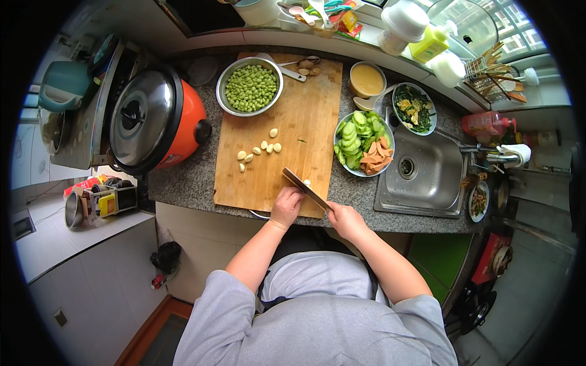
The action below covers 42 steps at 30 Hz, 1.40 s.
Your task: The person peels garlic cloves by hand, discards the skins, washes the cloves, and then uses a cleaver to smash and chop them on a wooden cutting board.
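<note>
My right hand grips the handle of a kitchen knife, whose blade slants over the near right part of a wooden cutting board. On the near side of the blade, my left hand has its fingers bent down at the board; whether something is under them is hidden. A small pale piece, perhaps garlic, lies just beyond the blade. Several peeled garlic cloves lie left of the knife. A metal bowl of shelled green beans stands on the board's far left, and unpeeled garlic cloves are at its far edge.
An orange rice cooker stands left of the board. To the right are a plate of sliced green vegetable and pinkish sausage, a bowl of yellow liquid, a plate of cooked greens and a steel sink.
</note>
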### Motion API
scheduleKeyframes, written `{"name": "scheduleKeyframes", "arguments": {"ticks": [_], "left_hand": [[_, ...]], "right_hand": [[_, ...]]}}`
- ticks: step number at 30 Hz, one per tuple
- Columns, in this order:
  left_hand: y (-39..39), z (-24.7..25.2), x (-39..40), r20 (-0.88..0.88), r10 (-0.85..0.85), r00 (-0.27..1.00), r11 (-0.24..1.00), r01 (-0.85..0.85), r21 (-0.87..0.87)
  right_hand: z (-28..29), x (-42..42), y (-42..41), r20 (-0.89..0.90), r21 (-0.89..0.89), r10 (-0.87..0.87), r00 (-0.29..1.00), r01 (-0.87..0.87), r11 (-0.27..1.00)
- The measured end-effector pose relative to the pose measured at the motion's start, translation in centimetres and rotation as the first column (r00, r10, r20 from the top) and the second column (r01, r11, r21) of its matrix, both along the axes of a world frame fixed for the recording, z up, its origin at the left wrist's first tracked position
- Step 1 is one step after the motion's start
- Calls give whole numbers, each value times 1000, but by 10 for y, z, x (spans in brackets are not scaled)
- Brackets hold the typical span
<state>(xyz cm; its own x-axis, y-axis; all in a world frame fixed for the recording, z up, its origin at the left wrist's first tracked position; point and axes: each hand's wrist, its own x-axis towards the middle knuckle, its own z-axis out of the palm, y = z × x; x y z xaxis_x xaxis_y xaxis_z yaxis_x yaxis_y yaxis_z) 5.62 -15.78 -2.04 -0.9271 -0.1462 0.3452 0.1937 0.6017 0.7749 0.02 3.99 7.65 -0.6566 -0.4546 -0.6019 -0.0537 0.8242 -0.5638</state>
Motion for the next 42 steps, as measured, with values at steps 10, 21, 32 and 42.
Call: {"name": "scheduleKeyframes", "arguments": {"ticks": [10,21,32,42], "left_hand": [[0,-4,1,4,-3,1000,1000,3,-3],[1,0,-1,-9,2,1000,1000,-2,0],[0,2,-2,-6,-2,1000,1000,2,-9],[1,2,-3,11,18,1000,999,-18,-33]], "right_hand": [[30,-9,16,112,25,30,993,-33,999],[35,-11,19,20,-5,51,998,-51,999],[24,-15,6,62,56,96,994,-99,994],[2,-5,3,40,-58,-48,998,51,997]]}}
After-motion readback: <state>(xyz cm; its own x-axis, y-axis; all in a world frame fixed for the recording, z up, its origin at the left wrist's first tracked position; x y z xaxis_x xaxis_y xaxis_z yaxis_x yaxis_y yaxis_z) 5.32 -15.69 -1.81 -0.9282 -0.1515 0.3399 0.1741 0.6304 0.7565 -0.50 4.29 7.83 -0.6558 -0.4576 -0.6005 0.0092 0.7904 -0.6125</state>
